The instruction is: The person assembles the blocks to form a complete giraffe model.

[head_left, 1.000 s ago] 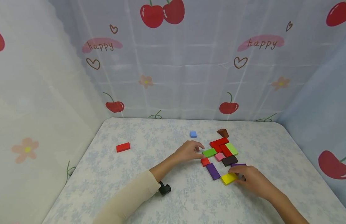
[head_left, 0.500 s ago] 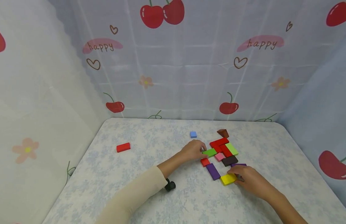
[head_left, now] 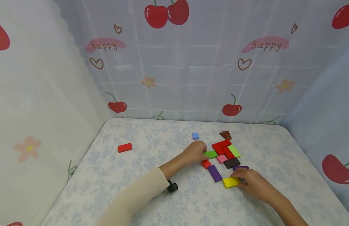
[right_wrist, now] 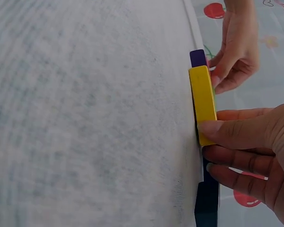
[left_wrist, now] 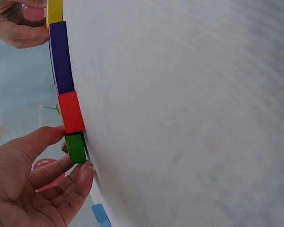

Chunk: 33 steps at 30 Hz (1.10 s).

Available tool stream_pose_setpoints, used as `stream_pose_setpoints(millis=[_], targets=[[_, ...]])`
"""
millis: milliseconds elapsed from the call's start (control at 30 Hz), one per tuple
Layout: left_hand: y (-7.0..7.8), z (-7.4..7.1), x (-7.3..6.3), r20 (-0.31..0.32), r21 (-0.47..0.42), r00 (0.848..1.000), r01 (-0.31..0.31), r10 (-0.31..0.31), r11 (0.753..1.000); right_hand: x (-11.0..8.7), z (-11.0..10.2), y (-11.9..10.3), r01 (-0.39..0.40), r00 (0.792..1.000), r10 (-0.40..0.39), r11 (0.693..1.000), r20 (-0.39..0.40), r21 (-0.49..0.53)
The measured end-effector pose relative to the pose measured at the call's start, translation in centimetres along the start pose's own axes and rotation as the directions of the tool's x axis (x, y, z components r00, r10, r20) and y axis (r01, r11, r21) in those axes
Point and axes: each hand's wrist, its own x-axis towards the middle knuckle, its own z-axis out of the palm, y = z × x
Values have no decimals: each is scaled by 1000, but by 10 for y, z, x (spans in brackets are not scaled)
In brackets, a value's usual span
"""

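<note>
In the head view, my left hand (head_left: 195, 151) pinches a green block (head_left: 210, 154) by its left end; the left wrist view shows thumb and fingers on either side of it. A small red block (head_left: 206, 164) lies by the thumb, and a purple block (head_left: 215, 173) continues from it. My right hand (head_left: 255, 184) pinches the right end of a yellow block (head_left: 229, 182), its thumb on the near face in the right wrist view. Beyond that hand a second purple block (head_left: 241, 167) is partly covered. A black block (head_left: 232, 163) and a pink block (head_left: 221, 159) lie between the hands.
Red pieces (head_left: 219, 146) and a light green block (head_left: 234, 151) adjoin the group's far side. Behind them are a brown wedge (head_left: 226, 135) and a small blue block (head_left: 195, 136). One red block (head_left: 125, 147) lies far left on the table (head_left: 152, 135). Printed curtains (head_left: 177, 78) surround the table.
My left hand has moved right and closed its fingers on the green block. The small red block has turned slightly. My right hand stays at the yellow block, which has turned a little.
</note>
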Motion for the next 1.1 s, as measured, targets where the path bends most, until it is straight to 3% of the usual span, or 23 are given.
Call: stream_pose_setpoints(millis=[167,367,533,867,1100], targets=[[-17,-8,-12,-25,-66,997,-71,69,995,-4,-7,2,9,999,-11,999,44,42],[-40,-26,-31,-29,-100,985,-169,167,980,-10,-16,1,81,995,-88,988,50,134],[-53,-44,-53,-4,-111,981,-194,195,975,-8,-19,-10,90,995,-96,984,34,156],[-81,-70,-105,41,-158,976,-205,214,966,21,-14,-46,167,986,-161,977,-49,133],[-104,-80,-135,74,-172,959,-259,275,950,45,-1,-72,161,983,-153,985,-104,69]])
